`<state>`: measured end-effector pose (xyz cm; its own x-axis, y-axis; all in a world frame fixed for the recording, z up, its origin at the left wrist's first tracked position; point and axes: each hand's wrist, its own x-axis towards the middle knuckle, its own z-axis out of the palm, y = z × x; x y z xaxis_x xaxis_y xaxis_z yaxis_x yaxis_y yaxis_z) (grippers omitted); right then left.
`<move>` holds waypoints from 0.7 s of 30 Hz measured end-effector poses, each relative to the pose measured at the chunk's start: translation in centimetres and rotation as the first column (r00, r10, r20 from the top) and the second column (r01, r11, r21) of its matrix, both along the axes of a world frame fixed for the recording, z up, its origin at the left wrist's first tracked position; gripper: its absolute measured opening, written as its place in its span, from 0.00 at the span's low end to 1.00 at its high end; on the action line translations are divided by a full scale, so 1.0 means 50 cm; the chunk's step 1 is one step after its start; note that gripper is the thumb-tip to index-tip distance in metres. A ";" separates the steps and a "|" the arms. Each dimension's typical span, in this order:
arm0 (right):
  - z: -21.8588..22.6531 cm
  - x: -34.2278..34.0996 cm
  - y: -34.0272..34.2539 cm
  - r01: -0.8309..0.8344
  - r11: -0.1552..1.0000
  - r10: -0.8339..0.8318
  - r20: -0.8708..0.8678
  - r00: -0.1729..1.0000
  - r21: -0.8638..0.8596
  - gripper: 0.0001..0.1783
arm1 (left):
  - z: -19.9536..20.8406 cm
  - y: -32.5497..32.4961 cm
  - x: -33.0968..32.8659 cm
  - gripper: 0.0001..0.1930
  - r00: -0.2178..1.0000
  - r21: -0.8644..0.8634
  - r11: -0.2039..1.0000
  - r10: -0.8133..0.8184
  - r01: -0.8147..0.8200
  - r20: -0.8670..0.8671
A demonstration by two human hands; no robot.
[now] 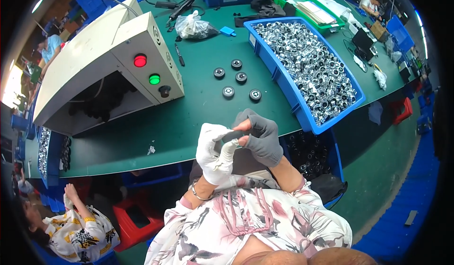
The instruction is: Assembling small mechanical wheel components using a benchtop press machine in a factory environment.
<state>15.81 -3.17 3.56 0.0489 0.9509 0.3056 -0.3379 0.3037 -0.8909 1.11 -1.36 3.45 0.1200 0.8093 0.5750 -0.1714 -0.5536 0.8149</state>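
My left hand (213, 154), in a white glove, meets my right hand (263, 141) in front of my chest, at the near edge of the table. A grey glove with bare thumb and fingertips covers my right hand. Both hands have curled fingers, pinched toward each other. Something small and dark seems to be between the fingertips, but the gloves mostly hide it. Beyond my hands, several small black wheel-like parts with silvery centres, such as this round part (255, 94), lie on the green tabletop (203, 111).
A blue bin (302, 108) of shiny metal-and-black parts stands right. Left is a beige machine (109, 52) with red and green buttons. Below the table's right edge sits a bin of black parts (309, 158). Another person (78, 229) sits at lower left, near a red stool (130, 222).
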 end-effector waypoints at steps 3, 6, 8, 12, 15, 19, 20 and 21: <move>-0.002 -0.033 -0.018 0.130 0.990 -0.131 0.010 0.991 0.058 0.16 | -0.007 -0.003 0.000 0.12 0.994 -0.077 0.996 -0.025 0.033 0.104; 0.021 -0.034 -0.018 0.259 0.937 -0.320 0.280 0.905 0.232 0.15 | -0.014 0.005 -0.013 0.14 1.000 -0.028 0.999 0.024 -0.024 0.009; 0.022 -0.034 -0.016 0.268 0.894 -0.418 0.453 0.787 0.360 0.14 | 0.006 -0.004 0.000 0.14 0.993 -0.150 0.989 0.017 0.001 0.116; 0.013 -0.052 -0.001 0.277 0.949 -0.314 0.355 0.880 0.154 0.13 | -0.020 0.012 0.005 0.13 0.988 -0.157 0.983 0.113 -0.095 0.109; -0.005 -0.065 -0.003 0.288 0.957 -0.285 0.222 0.932 0.020 0.13 | -0.012 0.019 0.008 0.09 0.990 -0.151 0.981 0.133 -0.123 0.054; -0.006 -0.076 -0.003 0.428 0.894 -0.441 0.425 0.790 0.133 0.13 | -0.022 0.032 0.000 0.08 0.991 -0.205 0.970 0.132 -0.134 -0.024; -0.011 -0.072 -0.001 0.432 0.892 -0.444 0.425 0.789 0.130 0.13 | -0.019 0.031 0.002 0.08 0.995 -0.267 0.959 0.100 -0.094 0.010; -0.019 -0.066 0.006 0.404 0.908 -0.413 0.377 0.829 0.108 0.13 | -0.025 0.035 0.001 0.10 0.997 -0.260 0.965 0.055 -0.042 0.046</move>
